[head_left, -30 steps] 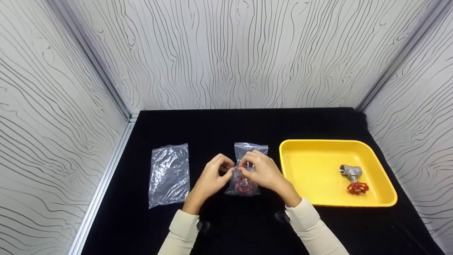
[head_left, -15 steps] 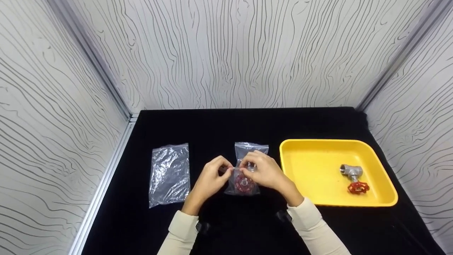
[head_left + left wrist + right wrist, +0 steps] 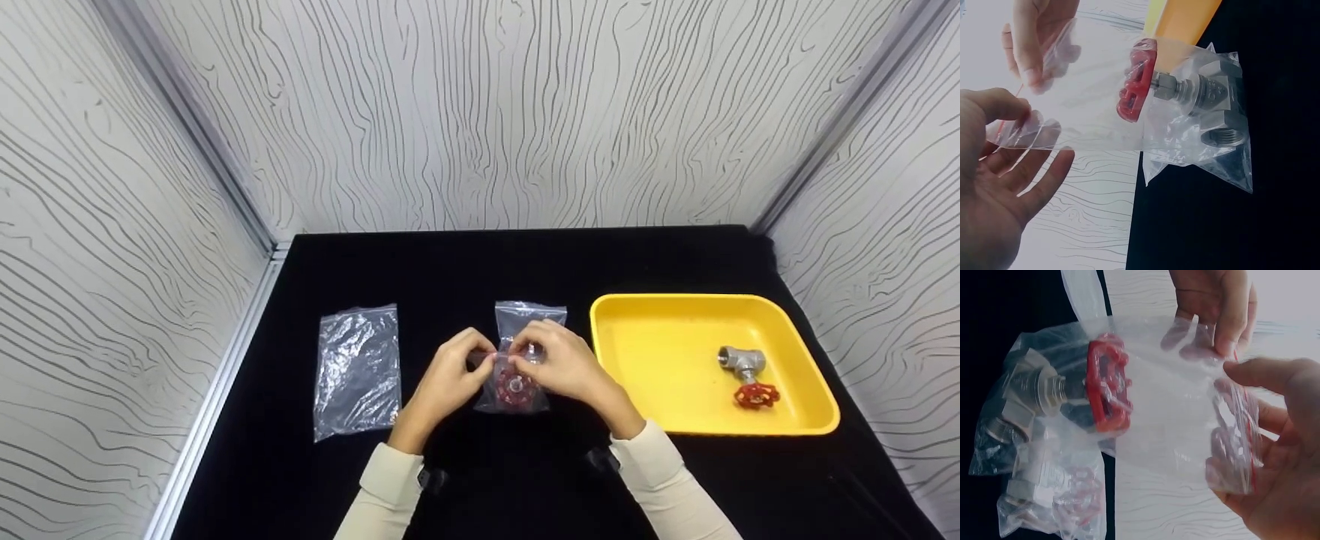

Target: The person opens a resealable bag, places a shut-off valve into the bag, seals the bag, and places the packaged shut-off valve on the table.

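Observation:
My left hand (image 3: 452, 371) and right hand (image 3: 556, 361) pinch the red-lined top edge of a clear zip bag (image 3: 1089, 121), thumbs and fingertips close together. Inside the held bag is a metal valve (image 3: 1036, 391) with a red handwheel (image 3: 1139, 80). The valve lies toward the bag's bottom, below the fingers. A second bagged valve (image 3: 1044, 486) shows beside it in the right wrist view. In the head view, the upper end of a zip bag (image 3: 525, 311) shows beyond the right hand, which partly covers it.
A flat zip bag (image 3: 358, 371) lies left of the hands on the black cloth (image 3: 435, 277). To the right stands a yellow tray (image 3: 660, 420) with an unbagged valve (image 3: 746, 364) in it. Patterned panels (image 3: 480, 112) enclose the table at the back and sides.
Both hands stay almost in place. The bag's top edge between the fingertips has shifted slightly, and more of the clear plastic shows there. The tray and the flat bag are unchanged.

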